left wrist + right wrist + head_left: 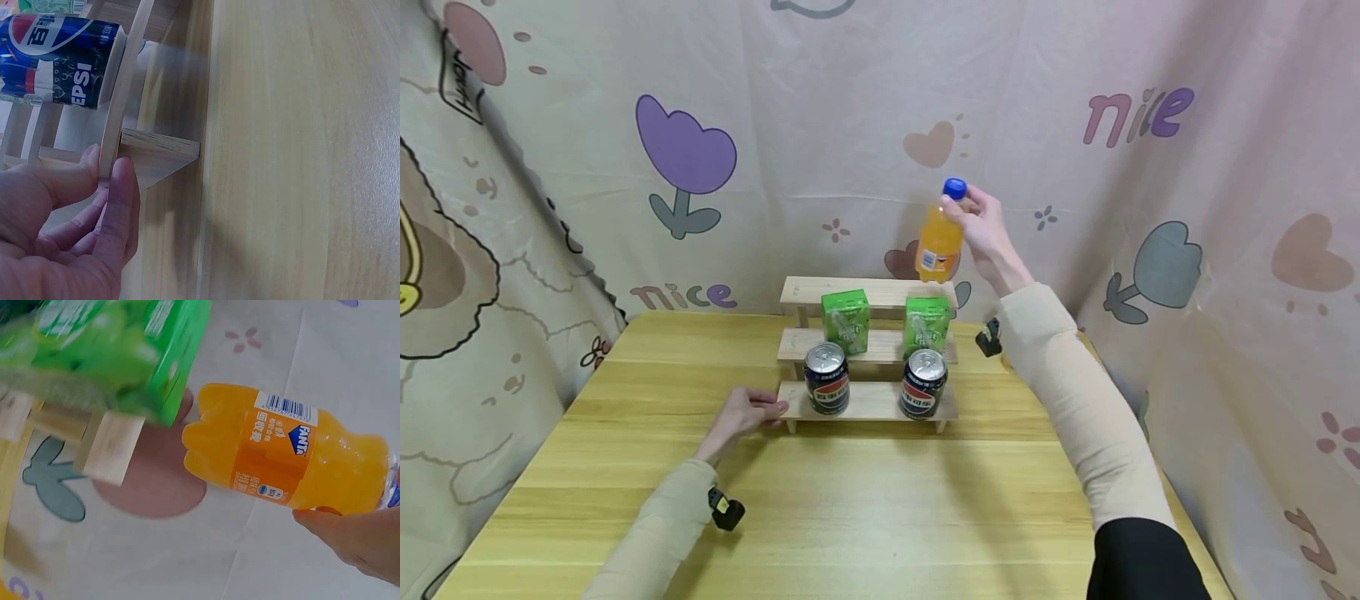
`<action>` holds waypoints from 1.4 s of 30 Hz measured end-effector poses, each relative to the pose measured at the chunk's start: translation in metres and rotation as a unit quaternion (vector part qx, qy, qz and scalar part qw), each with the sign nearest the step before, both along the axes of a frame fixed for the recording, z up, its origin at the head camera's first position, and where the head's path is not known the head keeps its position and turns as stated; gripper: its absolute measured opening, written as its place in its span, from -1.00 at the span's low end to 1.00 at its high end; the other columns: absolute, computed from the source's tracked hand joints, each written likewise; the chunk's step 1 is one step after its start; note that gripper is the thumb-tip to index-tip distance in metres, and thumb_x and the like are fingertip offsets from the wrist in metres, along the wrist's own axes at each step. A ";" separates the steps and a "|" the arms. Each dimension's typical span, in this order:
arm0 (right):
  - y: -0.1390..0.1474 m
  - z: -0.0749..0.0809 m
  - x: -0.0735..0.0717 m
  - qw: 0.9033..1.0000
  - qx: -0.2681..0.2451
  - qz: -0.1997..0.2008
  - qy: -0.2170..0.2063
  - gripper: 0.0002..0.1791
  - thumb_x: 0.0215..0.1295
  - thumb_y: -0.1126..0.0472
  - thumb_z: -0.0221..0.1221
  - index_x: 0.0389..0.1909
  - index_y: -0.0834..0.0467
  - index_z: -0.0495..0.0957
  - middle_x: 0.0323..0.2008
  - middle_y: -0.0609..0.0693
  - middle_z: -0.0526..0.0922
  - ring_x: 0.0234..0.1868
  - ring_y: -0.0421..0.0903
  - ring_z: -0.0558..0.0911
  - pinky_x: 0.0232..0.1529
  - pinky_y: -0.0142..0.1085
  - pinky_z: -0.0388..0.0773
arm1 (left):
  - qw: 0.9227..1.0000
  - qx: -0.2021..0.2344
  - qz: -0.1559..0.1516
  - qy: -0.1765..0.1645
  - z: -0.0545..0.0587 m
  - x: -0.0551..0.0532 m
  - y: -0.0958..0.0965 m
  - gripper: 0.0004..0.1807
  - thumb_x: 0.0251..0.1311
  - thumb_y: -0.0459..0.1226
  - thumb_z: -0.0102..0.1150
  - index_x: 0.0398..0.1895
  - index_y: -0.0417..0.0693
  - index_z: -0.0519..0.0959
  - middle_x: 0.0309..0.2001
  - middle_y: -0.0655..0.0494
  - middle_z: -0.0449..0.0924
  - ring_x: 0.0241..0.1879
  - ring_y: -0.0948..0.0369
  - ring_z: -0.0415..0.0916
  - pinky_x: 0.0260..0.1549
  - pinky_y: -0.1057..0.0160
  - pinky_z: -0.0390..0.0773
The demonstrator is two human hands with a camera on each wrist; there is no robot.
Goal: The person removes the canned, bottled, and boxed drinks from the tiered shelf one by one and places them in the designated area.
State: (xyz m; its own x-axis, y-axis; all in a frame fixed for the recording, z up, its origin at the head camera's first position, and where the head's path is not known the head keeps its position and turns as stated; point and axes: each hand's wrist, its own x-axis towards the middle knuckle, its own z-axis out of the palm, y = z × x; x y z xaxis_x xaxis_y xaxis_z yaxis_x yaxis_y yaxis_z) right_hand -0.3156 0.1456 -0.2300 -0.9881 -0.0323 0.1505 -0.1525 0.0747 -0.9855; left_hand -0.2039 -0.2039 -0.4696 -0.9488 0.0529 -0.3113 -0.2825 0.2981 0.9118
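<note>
My right hand (987, 232) grips an orange Fanta bottle (939, 242) by its neck, just under the blue cap. The bottle hangs over the right end of the top step of a three-step wooden shelf (865, 403); the right wrist view shows its base apart from the wood. My left hand (749, 414) pinches the left end of the bottom step between thumb and fingers, plain in the left wrist view. Two dark blue Pepsi cans, one left (827, 379) and one right (923, 384), stand on that step. Two green drink cartons (846, 322) (927, 325) stand on the middle step.
The shelf stands near the back of a wood-grain table (880, 517). A printed curtain (820, 150) hangs close behind it and along both sides. Each wrist wears a small black camera (727, 509).
</note>
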 end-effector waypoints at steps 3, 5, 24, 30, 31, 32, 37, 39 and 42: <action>0.016 -0.002 0.001 1.000 -0.002 -0.008 -0.005 -0.50 0.53 0.13 0.07 0.41 0.15 0.35 0.41 0.18 0.37 0.38 0.02 0.34 0.65 0.03 0.06 | 1.000 0.000 0.000 0.001 0.000 0.000 0.000 -0.57 0.31 -0.40 0.25 0.11 -0.60 0.45 -0.11 -0.33 0.71 -0.38 0.26 0.70 -0.15 0.20 0.81; 0.026 -0.005 0.001 1.000 -0.002 -0.017 -0.011 -0.50 0.52 0.12 0.07 0.41 0.13 0.35 0.43 0.19 0.36 0.40 0.02 0.33 0.66 0.03 0.04 | 1.000 0.001 0.000 0.002 0.000 0.000 0.000 -0.57 0.31 -0.40 0.25 0.11 -0.60 0.45 -0.11 -0.33 0.71 -0.38 0.26 0.70 -0.16 0.21 0.81; 0.077 -0.072 0.007 0.994 0.020 -0.075 -0.078 -0.45 0.52 0.11 0.10 0.45 0.11 0.30 0.45 0.16 0.36 0.51 0.07 0.25 0.68 0.07 -0.03 | 1.000 -0.003 -0.003 0.007 0.001 0.001 -0.001 -0.52 0.30 -0.37 0.27 0.15 -0.59 0.43 -0.06 -0.40 0.68 -0.34 0.19 0.72 -0.14 0.16 0.81; 0.084 -0.101 0.007 0.991 0.036 -0.083 -0.097 -0.41 0.52 0.12 0.10 0.49 0.13 0.24 0.56 0.18 0.17 0.58 0.13 0.12 0.68 0.11 -0.09 | 1.000 -0.003 -0.002 0.010 0.000 0.002 -0.001 -0.53 0.30 -0.37 0.27 0.13 -0.59 0.44 -0.09 -0.39 0.68 -0.35 0.20 0.71 -0.15 0.16 0.81; 0.085 -0.106 0.007 0.990 0.038 -0.085 -0.102 -0.40 0.51 0.12 0.11 0.49 0.12 0.24 0.57 0.18 0.15 0.59 0.13 0.10 0.68 0.11 -0.10 | 1.000 -0.003 -0.002 0.010 0.000 0.002 -0.002 -0.53 0.30 -0.37 0.27 0.13 -0.59 0.44 -0.09 -0.39 0.68 -0.36 0.20 0.71 -0.15 0.16 0.81; 0.086 -0.111 0.006 0.990 0.038 -0.087 -0.106 -0.40 0.51 0.12 0.11 0.49 0.12 0.24 0.57 0.18 0.15 0.60 0.14 0.10 0.68 0.12 -0.10 | 1.000 -0.004 -0.002 0.010 -0.001 0.002 -0.001 -0.53 0.30 -0.37 0.27 0.13 -0.59 0.44 -0.10 -0.38 0.69 -0.36 0.21 0.71 -0.14 0.15 0.81; 0.089 -0.132 0.007 0.986 0.044 -0.099 -0.129 -0.35 0.50 0.13 0.13 0.52 0.12 0.18 0.59 0.20 0.07 0.62 0.16 0.04 0.68 0.13 -0.12 | 1.000 -0.007 -0.002 0.011 -0.002 0.003 -0.001 -0.54 0.31 -0.36 0.27 0.13 -0.58 0.45 -0.11 -0.35 0.70 -0.35 0.20 0.71 -0.14 0.15 0.81; 0.089 -0.140 0.008 0.984 0.045 -0.106 -0.137 -0.32 0.49 0.14 0.14 0.54 0.11 0.15 0.60 0.21 0.03 0.62 0.17 0.00 0.67 0.16 -0.13 | 1.000 -0.009 -0.003 0.013 -0.002 0.003 -0.001 -0.54 0.31 -0.36 0.27 0.13 -0.58 0.45 -0.12 -0.35 0.70 -0.35 0.19 0.72 -0.15 0.15 0.81; 0.090 -0.149 0.008 0.983 0.040 -0.110 -0.143 -0.31 0.49 0.15 0.15 0.55 0.10 0.13 0.61 0.21 -0.02 0.63 0.19 -0.03 0.65 0.24 -0.14 | 1.000 -0.011 -0.005 0.017 -0.002 0.003 -0.002 -0.54 0.31 -0.36 0.26 0.12 -0.59 0.46 -0.14 -0.33 0.71 -0.35 0.19 0.72 -0.16 0.16 0.81</action>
State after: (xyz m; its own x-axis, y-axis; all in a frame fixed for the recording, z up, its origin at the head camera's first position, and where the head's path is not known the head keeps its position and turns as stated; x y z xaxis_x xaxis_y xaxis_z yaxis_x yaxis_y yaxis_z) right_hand -0.3074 0.2357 -0.3791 -0.9738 0.1871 -0.1296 0.1593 0.1532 -0.9753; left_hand -0.2008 -0.2054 -0.4716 -0.9584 0.0555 -0.2800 -0.2485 0.3199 0.9143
